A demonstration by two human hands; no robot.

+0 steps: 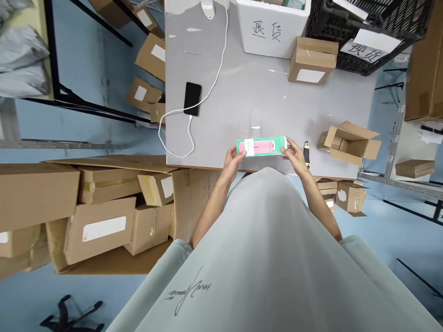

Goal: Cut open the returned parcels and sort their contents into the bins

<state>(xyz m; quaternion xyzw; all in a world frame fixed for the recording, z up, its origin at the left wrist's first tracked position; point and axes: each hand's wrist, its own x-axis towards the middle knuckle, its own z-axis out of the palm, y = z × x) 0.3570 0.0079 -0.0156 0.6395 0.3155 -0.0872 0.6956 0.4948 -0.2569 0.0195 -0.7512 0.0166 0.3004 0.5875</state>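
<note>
A flat green box with a pink picture and a white label spans my two hands above the table's front edge. My left hand pinches its left end, thumb on the face. At the right end, my right hand grips it the same way. Just right of that hand a black and yellow utility knife lies on the table. Farther right stands a small cardboard box with its flaps raised. What the green box contains does not show.
On the grey table lie a black phone and its white cable. A white bin, a closed carton and black crates line the back. A large carton of boxes stands at left.
</note>
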